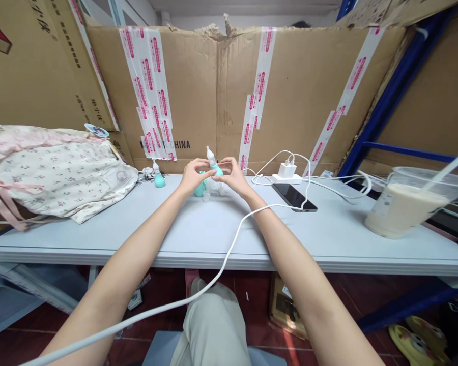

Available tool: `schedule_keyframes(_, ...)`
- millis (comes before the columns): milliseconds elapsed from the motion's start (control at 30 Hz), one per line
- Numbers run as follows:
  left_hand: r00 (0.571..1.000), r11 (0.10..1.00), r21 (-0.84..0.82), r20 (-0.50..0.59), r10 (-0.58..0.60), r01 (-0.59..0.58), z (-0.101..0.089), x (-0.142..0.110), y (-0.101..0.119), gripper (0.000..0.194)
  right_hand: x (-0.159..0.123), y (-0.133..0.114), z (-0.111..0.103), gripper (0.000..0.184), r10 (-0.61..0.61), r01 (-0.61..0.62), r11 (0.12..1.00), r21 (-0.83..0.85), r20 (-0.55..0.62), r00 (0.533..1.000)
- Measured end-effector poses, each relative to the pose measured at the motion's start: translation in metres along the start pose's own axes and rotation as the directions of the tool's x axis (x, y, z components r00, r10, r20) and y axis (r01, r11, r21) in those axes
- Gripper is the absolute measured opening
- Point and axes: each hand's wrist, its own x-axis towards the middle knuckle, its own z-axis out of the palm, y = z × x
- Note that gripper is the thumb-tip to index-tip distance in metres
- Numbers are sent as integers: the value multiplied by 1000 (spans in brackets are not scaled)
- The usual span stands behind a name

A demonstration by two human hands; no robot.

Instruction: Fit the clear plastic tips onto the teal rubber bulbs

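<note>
Between my two hands, above the middle of the table, is a bulb nasal aspirator (215,166) with a teal bulb and a translucent pointed tip, tilted with its tip up. Fingers of my left hand (195,175) close on its left side; my right hand (234,176) grips it from the right. Below my left fingers stands a teal bulb (200,189), partly covered by them. Small clear pieces (206,196) sit beside it on the tabletop, too small to make out fully. Farther left stands another nasal aspirator (159,175), upright, tip on.
A flowered cloth bag (61,173) lies at the left. On the right are a phone (293,196), a white charger on a power strip (287,178) and a cup of milky drink (404,208). A white cable (229,249) crosses in front of my arms. Cardboard (198,101) walls the back.
</note>
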Motion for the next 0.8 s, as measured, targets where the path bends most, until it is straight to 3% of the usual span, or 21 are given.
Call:
schedule_keyframes(133, 995, 991, 132, -98, -15, 28, -19, 8, -3, 26, -2, 1, 0, 66, -32, 34, 988, -151, 22, 999)
schedule_keyframes(233, 943, 923, 336, -324, -73, 187, -46, 11, -8, 22, -3, 2, -1, 51, -39, 48, 970, -238, 40, 998)
schedule_keyframes(300, 851, 836, 422, -516, -96, 351, -66, 9, -15, 24, -3, 2, -1, 43, -26, 42, 961, -275, 62, 998)
schedule_keyframes(367, 725, 745, 408, -673, -146, 528, -84, 6, -23, 26, -4, 2, -1, 36, -14, 40, 952, -303, 85, 996)
schedule_keyframes(467, 569, 611, 330, -784, -247, 719, -105, -2, -37, 32, -5, 1, -1, 29, -15, 50, 941, -334, 108, 994)
schedule_keyframes(533, 515, 551, 287, -797, -316, 783, -113, -6, -43, 31, -5, 0, -1, 25, -12, 55, 930, -363, 120, 993)
schedule_keyframes(633, 491, 526, 250, -779, -389, 813, -117, -9, -48, 29, -5, -1, -1, 22, -1, 57, 908, -415, 134, 991)
schedule_keyframes(800, 492, 504, 261, -771, -404, 823, -118, -9, -48, 31, -5, -1, -1, 19, 0, 72, 895, -440, 161, 987)
